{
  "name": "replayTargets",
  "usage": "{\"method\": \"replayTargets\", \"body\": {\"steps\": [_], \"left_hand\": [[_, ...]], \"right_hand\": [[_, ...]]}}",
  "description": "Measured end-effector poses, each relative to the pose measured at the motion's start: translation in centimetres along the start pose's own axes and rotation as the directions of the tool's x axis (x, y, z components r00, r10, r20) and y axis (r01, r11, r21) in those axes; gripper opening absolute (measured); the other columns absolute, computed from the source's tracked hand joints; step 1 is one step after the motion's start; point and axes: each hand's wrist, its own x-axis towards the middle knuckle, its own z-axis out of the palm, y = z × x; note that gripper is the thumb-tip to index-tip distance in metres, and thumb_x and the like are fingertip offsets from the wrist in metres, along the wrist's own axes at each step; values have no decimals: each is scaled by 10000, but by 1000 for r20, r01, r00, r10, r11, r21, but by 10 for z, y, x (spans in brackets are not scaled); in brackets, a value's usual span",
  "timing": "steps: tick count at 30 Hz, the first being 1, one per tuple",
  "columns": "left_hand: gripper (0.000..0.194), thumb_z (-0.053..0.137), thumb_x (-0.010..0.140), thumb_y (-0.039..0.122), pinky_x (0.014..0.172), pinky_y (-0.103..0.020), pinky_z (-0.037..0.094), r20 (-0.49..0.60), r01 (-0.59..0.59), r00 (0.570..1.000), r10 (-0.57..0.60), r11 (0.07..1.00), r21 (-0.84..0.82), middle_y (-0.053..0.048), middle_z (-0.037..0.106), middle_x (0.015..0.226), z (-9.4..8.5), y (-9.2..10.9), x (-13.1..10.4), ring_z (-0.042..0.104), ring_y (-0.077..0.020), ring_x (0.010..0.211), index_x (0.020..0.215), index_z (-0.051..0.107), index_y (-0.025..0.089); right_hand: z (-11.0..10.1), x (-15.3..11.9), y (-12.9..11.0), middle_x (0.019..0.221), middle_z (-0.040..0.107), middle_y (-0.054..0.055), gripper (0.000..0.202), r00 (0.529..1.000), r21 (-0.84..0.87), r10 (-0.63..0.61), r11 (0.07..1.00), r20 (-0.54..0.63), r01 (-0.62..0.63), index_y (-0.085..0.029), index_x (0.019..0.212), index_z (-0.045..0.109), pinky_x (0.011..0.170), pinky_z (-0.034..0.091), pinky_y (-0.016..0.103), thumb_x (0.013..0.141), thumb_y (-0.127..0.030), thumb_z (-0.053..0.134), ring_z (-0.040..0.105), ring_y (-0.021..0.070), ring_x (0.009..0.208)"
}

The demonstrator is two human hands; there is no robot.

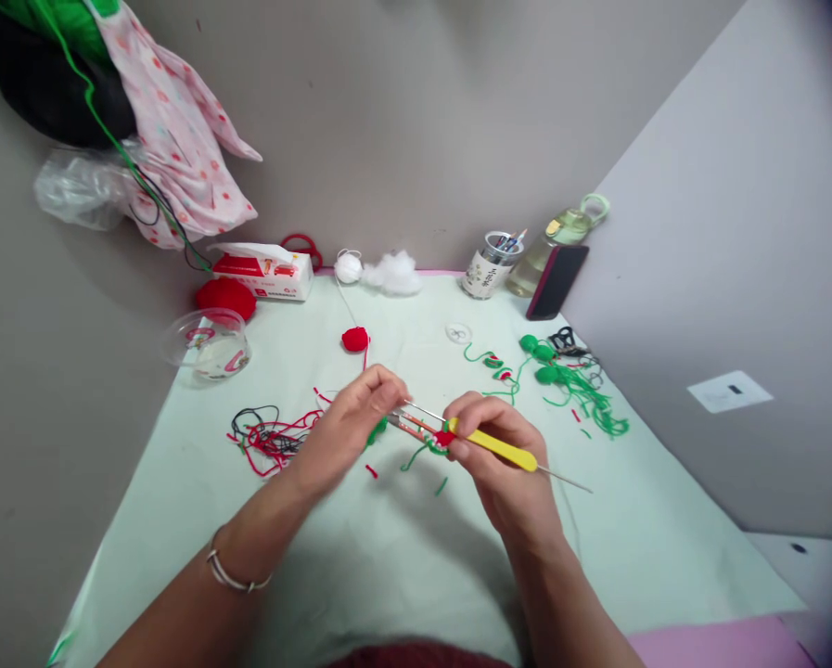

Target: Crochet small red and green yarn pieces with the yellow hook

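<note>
My right hand [509,445] is closed around a yellow-handled crochet hook [499,450]. Its thin metal shaft points left toward my other hand, and a thin metal rod juts out past the handle's right end. At the right fingertips is a small red and green crocheted piece [441,440] with a loose green tail. My left hand [360,408] has its fingers pressed together near the hook's tip; what they pinch is hidden. Between the hands runs a slim orange patterned tool [412,428] with a grey end, its kind unclear. Some green yarn [377,430] shows beside my left fingers.
Tangled red and black yarn scraps [269,441] lie left. A red yarn ball [355,340], white yarn ball [349,267] and stuffing [393,274] sit behind. At right are green crocheted pieces [546,353], a phone [558,283], a pencil cup [489,269] and a bottle [535,260].
</note>
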Motion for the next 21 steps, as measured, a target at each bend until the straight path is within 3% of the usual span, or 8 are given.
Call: {"method": "replayTargets", "body": {"steps": [4,7,9,12,15,18,19,21], "left_hand": [[637,628,870,839,527,-265,576,166,218,971,-169,913,-345,59,357,683,17,6,-3,369,-111,549,708,487,240],[601,537,933,830,555,-235,608,18,169,983,-183,864,-474,7,507,774,12,27,-6,498,-118,597,830,577,239],[549,416,1026,759,729,-280,673,-114,58,985,-131,866,-497,-46,663,921,6,38,-8,674,-151,777,911,619,261],[615,289,1103,648,1084,-423,610,-234,-123,972,36,922,-367,-72,776,1081,1,36,-11,740,-216,1145,740,596,258],[703,322,1115,608,1238,-500,467,-180,-327,929,322,945,1,-84,821,1095,2,19,-13,671,-275,1325,550,531,245],[541,491,1087,562,1263,-563,398,65,-467,875,480,798,380,-122,809,1237,5,8,-13,575,-333,1438,737,749,239],[440,550,1073,526,1260,-565,396,112,-466,877,466,774,429,-132,789,1295,6,6,-12,552,-340,1459,867,803,232],[296,639,1040,448,1222,-523,446,122,-382,923,366,830,407,-132,760,1347,9,7,-11,583,-327,1425,1097,827,226]], "right_hand": [[-2,1,-2,877,705,18,104,999,-12,-47,999,-19,47,-263,875,745,660,513,279,885,-207,832,648,169,786],[-2,1,-4,865,695,20,100,998,-37,-64,997,-27,63,-261,864,738,670,521,297,883,-218,826,647,176,778],[-1,-1,-6,872,694,23,95,998,-64,-56,996,-16,55,-260,861,733,677,525,304,890,-217,811,647,179,782],[2,-3,-7,882,692,30,88,998,-110,-57,993,-19,54,-259,859,726,668,526,308,897,-212,790,645,183,783],[4,-4,-6,879,690,29,94,995,-132,-94,987,-32,89,-261,866,724,668,525,309,905,-190,771,646,184,784],[5,-3,-6,882,689,20,130,990,-140,-138,981,-25,133,-267,880,724,682,523,302,914,-145,753,647,177,797],[5,-3,-6,885,687,16,146,989,-152,-149,978,-21,144,-271,886,726,684,520,297,920,-131,748,645,172,800],[5,-3,-7,886,680,12,162,986,-203,-167,966,-12,161,-277,902,731,688,516,291,938,-119,736,643,168,814]]}}
